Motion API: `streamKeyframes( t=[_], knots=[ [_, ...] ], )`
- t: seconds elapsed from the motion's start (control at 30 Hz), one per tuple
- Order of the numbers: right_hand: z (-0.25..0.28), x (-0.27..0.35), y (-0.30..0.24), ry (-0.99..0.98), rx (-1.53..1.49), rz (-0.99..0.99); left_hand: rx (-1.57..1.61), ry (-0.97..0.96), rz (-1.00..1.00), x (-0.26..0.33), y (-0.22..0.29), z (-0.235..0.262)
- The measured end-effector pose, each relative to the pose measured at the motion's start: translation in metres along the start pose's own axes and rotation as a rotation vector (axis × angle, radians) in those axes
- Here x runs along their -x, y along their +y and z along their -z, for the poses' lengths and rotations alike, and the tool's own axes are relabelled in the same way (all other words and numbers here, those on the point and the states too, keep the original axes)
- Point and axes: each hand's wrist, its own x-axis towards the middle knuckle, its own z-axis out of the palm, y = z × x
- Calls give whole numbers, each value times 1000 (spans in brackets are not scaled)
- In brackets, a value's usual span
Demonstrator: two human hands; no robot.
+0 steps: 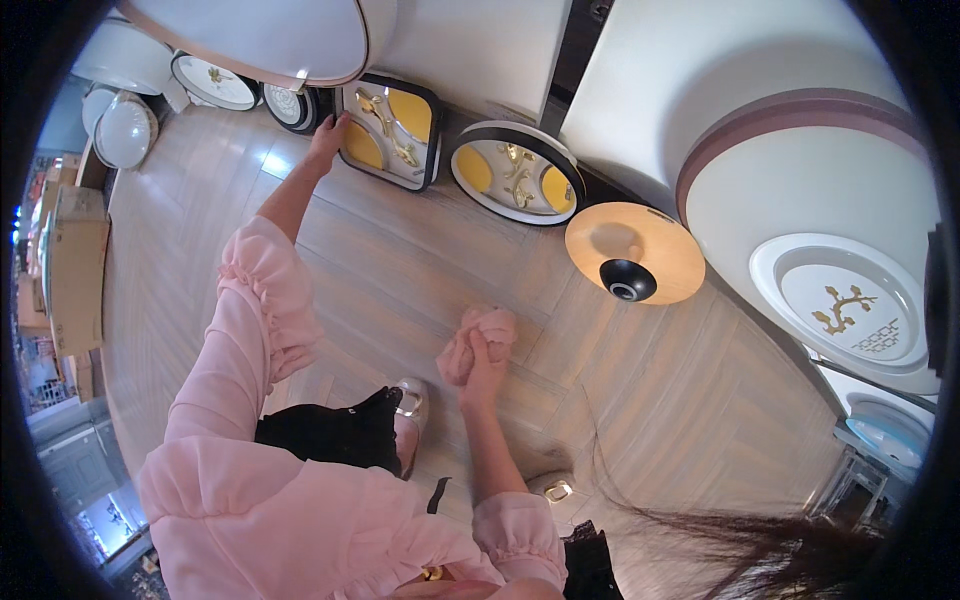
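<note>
Ahead on the floor (400, 265), a square lamp (390, 132), probably rigid, fragile, best held by its frame (437, 140), meets your left hand (325, 144), finger closure unclear, while your right hand (484, 376) clutches soft pink cloth (457, 353).

The cloth (495, 327) looks matt, the square lamp ornament (386, 125) glossy metal, the floor (400, 262) wood-grained.

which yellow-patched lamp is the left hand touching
The rounded-square lamp: the left hand is at its left edge; the round lamp beside it is untouched.
</note>
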Motion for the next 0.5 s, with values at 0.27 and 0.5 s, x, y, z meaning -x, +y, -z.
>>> streamKeyframes(
  t=[0.27,0.5],
  knots=[
    [12,-6,12,13,10,6,-107,109,-175,42,-5,15],
    [9,-2,4,-69,109,135,-65,165,-30,163,2,32]
  ],
)
